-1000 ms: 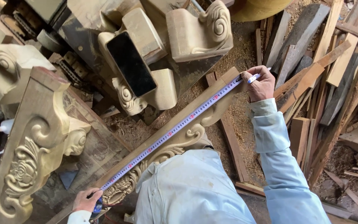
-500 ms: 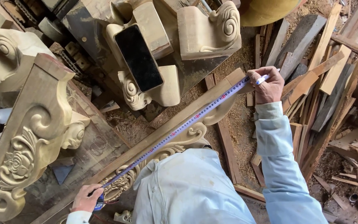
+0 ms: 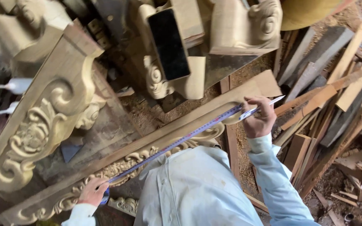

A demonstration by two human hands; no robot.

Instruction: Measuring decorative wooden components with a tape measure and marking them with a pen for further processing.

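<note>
Fingers of both hands pinch a tape measure (image 3: 177, 144) stretched along a carved wooden board (image 3: 156, 140).
Left hand (image 3: 92, 190) clamps the near-left end; right hand (image 3: 259, 118) grips the far-right end together with a pencil (image 3: 261, 108). Scrap planks (image 3: 327, 96) lie right.

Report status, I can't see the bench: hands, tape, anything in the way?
Left hand pins the tape measure low on the carved board. Right hand holds the far end. Nothing across the tape.
</note>
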